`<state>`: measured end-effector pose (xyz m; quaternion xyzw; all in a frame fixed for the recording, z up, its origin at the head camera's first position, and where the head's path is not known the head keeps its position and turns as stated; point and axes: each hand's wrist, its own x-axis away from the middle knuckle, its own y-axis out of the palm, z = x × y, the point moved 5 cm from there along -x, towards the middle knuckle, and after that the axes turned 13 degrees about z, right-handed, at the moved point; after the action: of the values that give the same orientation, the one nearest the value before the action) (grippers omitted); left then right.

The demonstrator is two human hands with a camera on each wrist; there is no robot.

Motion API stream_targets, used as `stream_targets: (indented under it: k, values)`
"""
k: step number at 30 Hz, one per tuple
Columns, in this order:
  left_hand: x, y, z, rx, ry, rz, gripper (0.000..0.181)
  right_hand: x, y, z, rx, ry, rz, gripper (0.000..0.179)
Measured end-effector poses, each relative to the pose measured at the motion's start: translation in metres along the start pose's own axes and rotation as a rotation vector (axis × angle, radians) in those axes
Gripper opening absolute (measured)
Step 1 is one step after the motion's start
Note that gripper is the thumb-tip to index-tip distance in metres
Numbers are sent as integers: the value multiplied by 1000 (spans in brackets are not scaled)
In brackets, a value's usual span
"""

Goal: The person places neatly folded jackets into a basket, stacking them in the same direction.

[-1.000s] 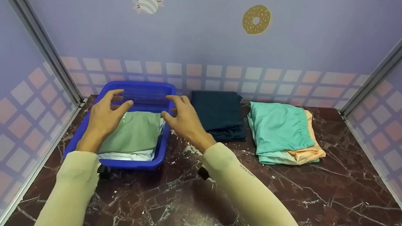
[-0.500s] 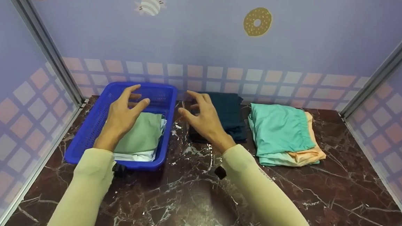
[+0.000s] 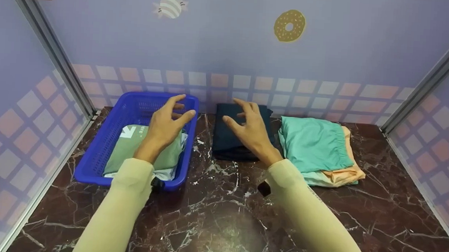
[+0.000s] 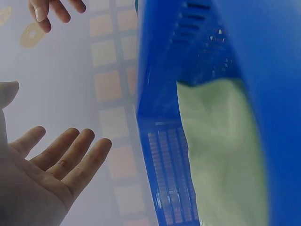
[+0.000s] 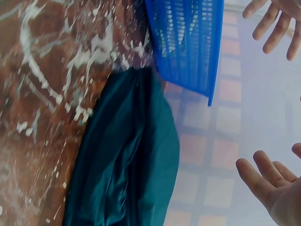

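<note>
My left hand (image 3: 166, 124) hovers over the right part of a blue plastic basket (image 3: 89, 164), fingers spread and relaxed, holding nothing. Inside the basket lies a folded green garment (image 3: 123, 151) with a white arrow print, on top of white cloth. My right hand (image 3: 250, 130) is over a folded dark teal garment (image 3: 225, 137), its fingers loosely bent and apart, with nothing between them. The left wrist view shows the left palm (image 4: 42, 188) beside the basket, above the green cloth (image 4: 221, 150). In the right wrist view the dark garment (image 5: 131, 155) lies below the right hand (image 5: 277, 188).
Right of the dark garment lies a folded turquoise garment (image 3: 313, 145) with an orange one (image 3: 346, 174) under it. Everything rests on a dark red marbled tabletop (image 3: 211, 218). Patterned walls (image 3: 229, 44) enclose the back and both sides.
Both hands have moved right, away from over the basket's middle. The right hand has passed from the basket's right rim to over the dark garment. More of the green garment's print shows now.
</note>
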<state>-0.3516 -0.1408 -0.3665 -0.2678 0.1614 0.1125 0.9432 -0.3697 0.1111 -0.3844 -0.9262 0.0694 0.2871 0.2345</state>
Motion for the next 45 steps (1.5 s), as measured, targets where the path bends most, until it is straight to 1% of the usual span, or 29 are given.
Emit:
stream_targets:
  k: [8,12,16,22,25,32,37,40,45]
  values:
    - [-2,28,13,8,-3,-42,68,-3,-14,24,23,45,31,64]
    - [-3,40,18,26,-5,-44,66,-5,-21,34,57,64,56,63]
    - [-2,51,23,41,-8,-50,65,-5,-26,45,94,89,65,64]
    - [-2,70,26,10,10,-99,67,-1,-32,59,127,126,63,64]
    - [-1,79,24,-3,1,-107,66,1,-35,67,144,146,58,65]
    - [-3,94,15,-47,-24,-81,65,3,-40,84,154,187,60,65]
    - [-2,105,5,-80,-77,-78,66,6,-44,98,139,224,44,65]
    - [0,111,-2,-89,-122,-96,69,8,-45,106,133,240,36,65]
    - [5,123,-9,-102,-171,-144,76,13,-46,116,141,290,11,68]
